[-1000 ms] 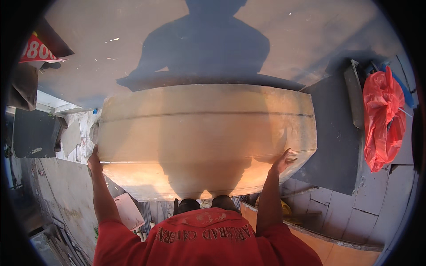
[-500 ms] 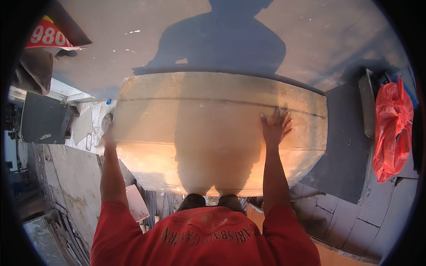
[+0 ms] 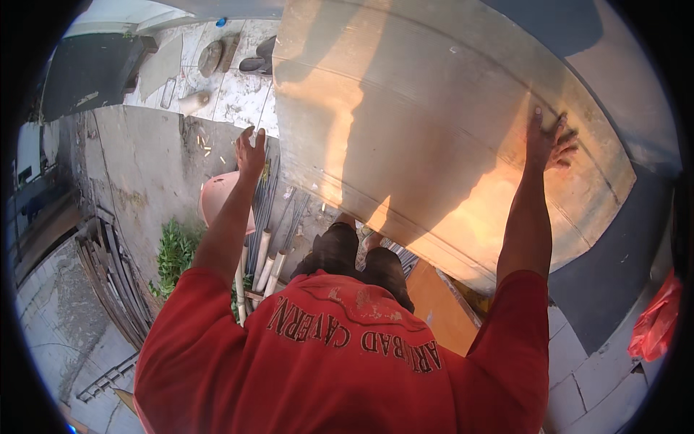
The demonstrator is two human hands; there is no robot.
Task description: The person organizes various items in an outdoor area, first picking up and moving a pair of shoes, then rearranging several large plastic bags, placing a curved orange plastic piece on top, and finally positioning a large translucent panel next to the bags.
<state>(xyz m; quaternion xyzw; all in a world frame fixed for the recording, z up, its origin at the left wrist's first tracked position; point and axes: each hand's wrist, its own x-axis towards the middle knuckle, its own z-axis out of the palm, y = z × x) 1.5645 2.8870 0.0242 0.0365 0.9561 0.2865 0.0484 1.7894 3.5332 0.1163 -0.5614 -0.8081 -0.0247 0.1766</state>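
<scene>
A large tan sheet point(image 3: 426, 108) with long crease lines, apparently cardboard, stands tilted in front of me, with shadow and sunlight across it. My right hand point(image 3: 553, 143) lies against its right part, fingers spread and nothing gripped. Just off the sheet's left edge, my left hand point(image 3: 250, 153) is raised with its fingers apart and holds nothing. Below the sheet's lower edge my dark-clothed knees point(image 3: 336, 249) show.
Pale poles point(image 3: 264, 264) and thin rods stand beside my left leg, near a pink basin-like thing point(image 3: 217, 199) and a leafy plant point(image 3: 177, 249). An orange-brown board point(image 3: 437, 307) lies at my right. A red plastic bag point(image 3: 656, 318) hangs far right; dark shoes point(image 3: 256, 61) sit on a tiled ledge.
My left hand has come away from the sheet's left edge. The view has turned, and the sheet now appears farther right and slanted. My right hand stays spread on it.
</scene>
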